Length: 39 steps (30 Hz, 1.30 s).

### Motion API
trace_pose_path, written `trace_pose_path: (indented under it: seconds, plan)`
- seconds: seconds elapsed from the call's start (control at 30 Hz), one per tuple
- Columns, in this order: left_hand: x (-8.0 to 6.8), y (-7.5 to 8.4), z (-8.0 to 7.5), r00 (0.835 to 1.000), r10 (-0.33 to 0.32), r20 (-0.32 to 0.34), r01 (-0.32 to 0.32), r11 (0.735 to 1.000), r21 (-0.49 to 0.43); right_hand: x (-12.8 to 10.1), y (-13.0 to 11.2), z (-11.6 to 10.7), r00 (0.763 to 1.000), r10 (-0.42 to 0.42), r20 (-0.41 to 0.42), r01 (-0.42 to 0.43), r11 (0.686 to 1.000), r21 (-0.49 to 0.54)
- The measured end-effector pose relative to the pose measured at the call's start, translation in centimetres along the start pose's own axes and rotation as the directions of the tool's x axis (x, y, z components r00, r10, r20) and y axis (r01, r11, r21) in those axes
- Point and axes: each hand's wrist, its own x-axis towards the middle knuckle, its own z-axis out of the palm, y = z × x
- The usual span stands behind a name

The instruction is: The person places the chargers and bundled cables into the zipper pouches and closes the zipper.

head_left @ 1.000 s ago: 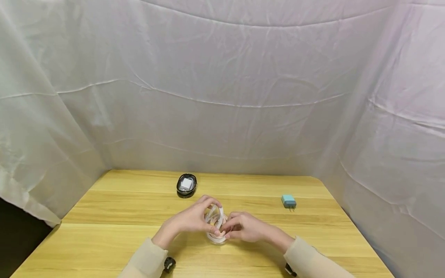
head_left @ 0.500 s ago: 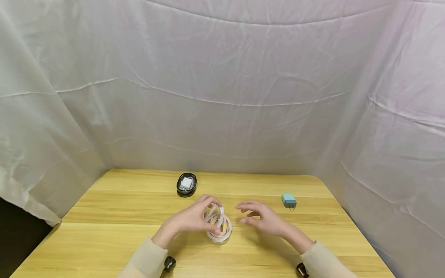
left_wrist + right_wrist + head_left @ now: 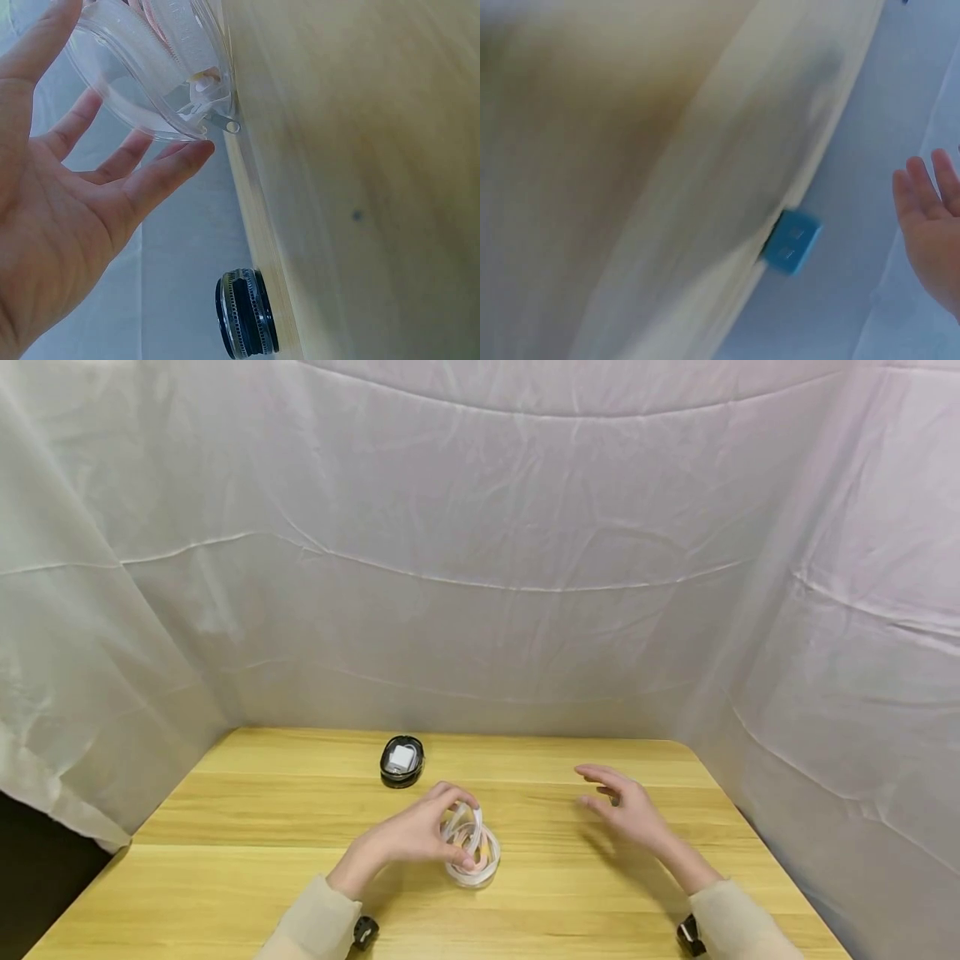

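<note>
My left hand (image 3: 416, 831) holds a clear round plastic case (image 3: 475, 880) by its raised lid, thumb and fingers at the rim. Inside the lower half lies a coiled pale pink cable (image 3: 484, 850). From the left wrist, the lid (image 3: 124, 56) tilts up, and a small clasp or hinge piece (image 3: 202, 109) shows at its edge. My right hand (image 3: 630, 814) is off to the right above the table, fingers extended and holding nothing. Near it, in the right wrist view, a blue charger (image 3: 791, 240) with two ports sits on the table; my hand hides it in the head view.
At the back of the wooden table (image 3: 285, 810) stands an oval black case (image 3: 401, 781) with a white charger (image 3: 402, 757) in it. Pale cloth (image 3: 480, 635) hangs behind the table and along both sides.
My right hand has left the round case and its cable and moved right, over to the blue charger's place. The left hand stays on the case, which has not moved.
</note>
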Motion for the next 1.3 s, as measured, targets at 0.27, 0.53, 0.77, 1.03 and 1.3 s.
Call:
trace_pose_path:
  seconds: [0.27, 0.53, 0.77, 1.03, 1.3]
  plan:
    - [-0.1, 0.1, 0.0, 1.000, 0.003, 0.000, -0.003, 1.000, 0.002, -0.6, 3.2, -2.4, 0.977, 0.213, 0.008, -0.213, 0.977, -0.015]
    - [-0.1, 0.2, 0.0, 1.000, 0.004, -0.001, -0.004, 1.000, 0.007, -0.6, 5.3, -3.8, 0.951, 0.291, 0.103, -0.281, 0.954, -0.102]
    - [0.0, 0.1, 0.0, 1.000, 0.003, -0.002, -0.003, 1.000, 0.012, -0.3, 6.1, -3.8, 0.952, 0.282, 0.116, -0.269, 0.956, -0.120]
    - [-0.1, 0.2, 0.1, 1.000, 0.003, 0.002, -0.003, 1.000, 0.012, 0.1, 6.2, -4.2, 0.938, 0.324, 0.124, -0.296, 0.934, -0.200]
    - [0.0, 0.0, 0.1, 1.000, 0.004, -0.003, -0.004, 1.000, 0.013, 0.5, 5.7, -4.5, 0.897, 0.421, 0.135, -0.389, 0.897, -0.210]
